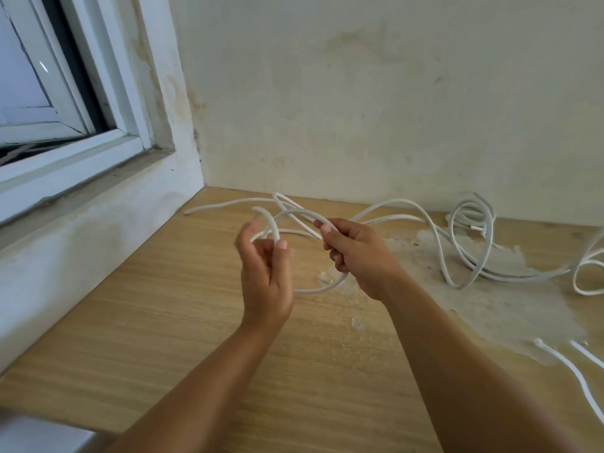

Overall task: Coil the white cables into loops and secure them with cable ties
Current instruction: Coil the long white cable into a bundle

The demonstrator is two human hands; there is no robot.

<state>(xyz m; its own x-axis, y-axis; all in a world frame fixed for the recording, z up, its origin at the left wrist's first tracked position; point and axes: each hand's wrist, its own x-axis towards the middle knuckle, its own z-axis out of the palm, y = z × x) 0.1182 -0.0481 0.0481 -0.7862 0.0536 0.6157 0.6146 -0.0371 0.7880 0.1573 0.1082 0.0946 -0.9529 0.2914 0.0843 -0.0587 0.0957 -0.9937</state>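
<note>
Fingers on the left hand pinch the free end of the white cable between thumb and fingertips, and the right hand is curled round the same cable where the first loop closes, just above the wooden floor.

Only one view here, the head cam. My guess at the risk: that stiff cable springs back and the small loop pops open if either grip slackens, and the loose run trailing right could snag on itself.

Count: two hands, one half-made loop, several tangled cable runs (can't tell how many separate cables), zero cable ties visible.
</note>
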